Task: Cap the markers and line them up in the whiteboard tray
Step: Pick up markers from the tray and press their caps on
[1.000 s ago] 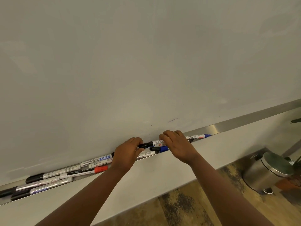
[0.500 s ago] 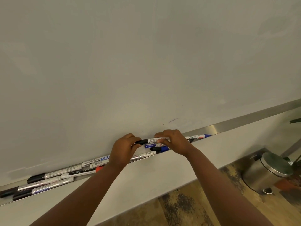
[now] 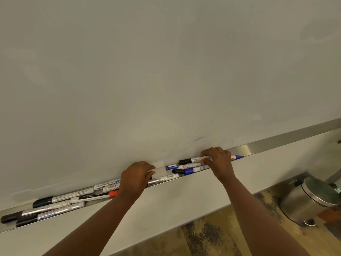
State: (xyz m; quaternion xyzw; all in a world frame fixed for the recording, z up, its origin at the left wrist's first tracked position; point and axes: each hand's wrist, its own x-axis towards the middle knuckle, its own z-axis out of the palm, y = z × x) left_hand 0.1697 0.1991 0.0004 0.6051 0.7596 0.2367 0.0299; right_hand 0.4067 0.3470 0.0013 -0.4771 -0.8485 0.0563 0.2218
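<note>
Right hand (image 3: 218,161) pinching black-capped marker (image 3: 193,160) above tray (image 3: 245,149), left hand (image 3: 135,177) curled over markers, grip unclear

The steel tray (image 3: 262,147) runs from lower left to upper right under the whiteboard (image 3: 166,71); markers (image 3: 73,200) lie heaped at its left end, a few more (image 3: 186,170) near the frame's middle

left hand (image 3: 135,177) curled, right hand (image 3: 218,159) pinching
</note>
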